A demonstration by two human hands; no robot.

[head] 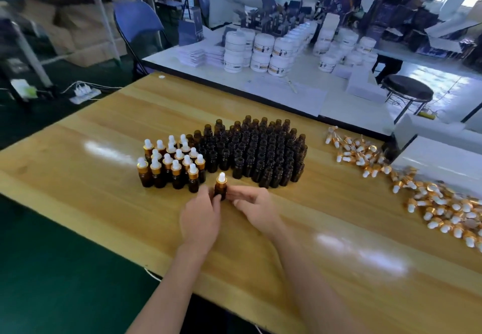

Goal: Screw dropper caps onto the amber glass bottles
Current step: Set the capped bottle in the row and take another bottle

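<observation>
An amber glass bottle (pixel 220 187) with a gold-collared white dropper cap stands upright on the wooden table (pixel 91 177). My left hand (pixel 200 219) grips its lower body from the left. My right hand (pixel 254 205) sits just to its right, fingertips at the bottle's side. Behind to the left stands a cluster of several capped bottles (pixel 170 164). Right of those is a dense block of several uncapped amber bottles (pixel 258 151). Loose dropper caps (pixel 430 198) lie in a strip along the table's right side.
A white box (pixel 440 161) sits at the table's right edge behind the caps. Beyond the wooden table is a white table with white jars (pixel 260 52) and a black stool (pixel 408 89). People work at the far tables. Green floor lies to the left.
</observation>
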